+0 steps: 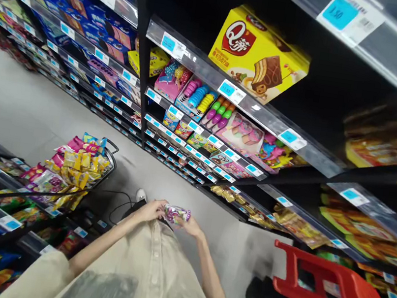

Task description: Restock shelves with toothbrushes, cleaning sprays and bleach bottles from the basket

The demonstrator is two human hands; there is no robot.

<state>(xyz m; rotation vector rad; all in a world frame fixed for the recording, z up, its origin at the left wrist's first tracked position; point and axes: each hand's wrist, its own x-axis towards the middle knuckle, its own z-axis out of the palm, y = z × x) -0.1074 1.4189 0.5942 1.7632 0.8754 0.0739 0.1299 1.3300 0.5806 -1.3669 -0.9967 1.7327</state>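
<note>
Low in front of my body, a small purple and white candy packet (177,214) is held between my two hands. My left hand (155,210) pinches its left end, with the fingers closed on the edge. At the other end, my right hand (189,225) grips the packet from below and the side. The print on the packet is too small to read. To the left stands a cart (108,168) heaped with yellow, pink and purple snack bags (76,165).
Shelves of boxed and bagged snacks line both sides of the aisle. A yellow biscuit box (259,56) stands on the shelf ahead. A red plastic stool (331,283) is at the right, near a dark shoe (255,291). Grey floor (58,110) runs between the shelves.
</note>
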